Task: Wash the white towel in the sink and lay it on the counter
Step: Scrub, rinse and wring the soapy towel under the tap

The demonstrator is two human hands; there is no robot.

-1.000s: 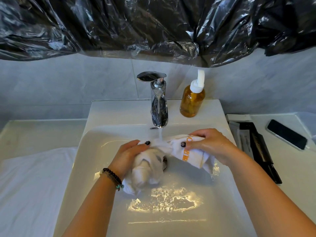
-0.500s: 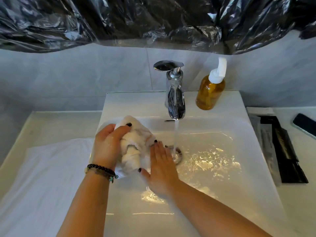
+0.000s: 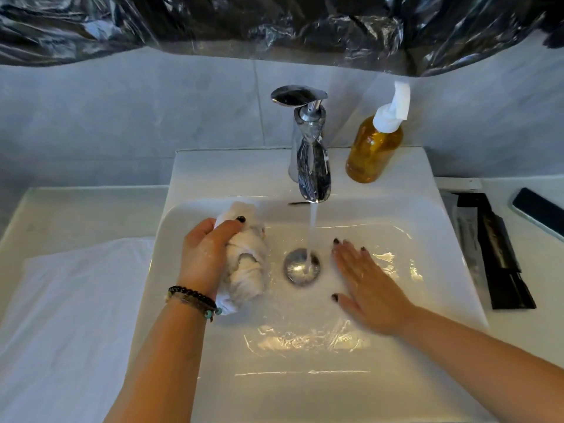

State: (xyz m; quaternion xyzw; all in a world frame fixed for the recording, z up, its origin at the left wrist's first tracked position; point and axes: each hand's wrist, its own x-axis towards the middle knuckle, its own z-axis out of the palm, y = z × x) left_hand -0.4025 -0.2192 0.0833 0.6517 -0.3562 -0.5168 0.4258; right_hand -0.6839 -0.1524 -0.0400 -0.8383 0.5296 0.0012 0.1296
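The white towel (image 3: 247, 264) is bunched into a wet, twisted wad at the left side of the white sink (image 3: 427, 239). My left hand (image 3: 206, 254) grips the wad from the left, with the thumb over its top. My right hand (image 3: 367, 288) is flat with straight fingers over the basin floor, right of the drain (image 3: 300, 267), holding nothing. Water runs from the chrome tap (image 3: 311, 166) straight onto the drain. The counter (image 3: 76, 209) lies left of the sink.
A white cloth (image 3: 70, 315) covers the counter at the left. An amber soap bottle (image 3: 377, 145) stands on the sink ledge right of the tap. Black flat packages (image 3: 497, 254) and a phone (image 3: 540, 209) lie on the right counter. Black plastic sheeting (image 3: 274, 22) hangs overhead.
Both hands held the towel under the stream a second ago. My left hand then carried the wad to the left side. My right hand let go and moved right past the drain.
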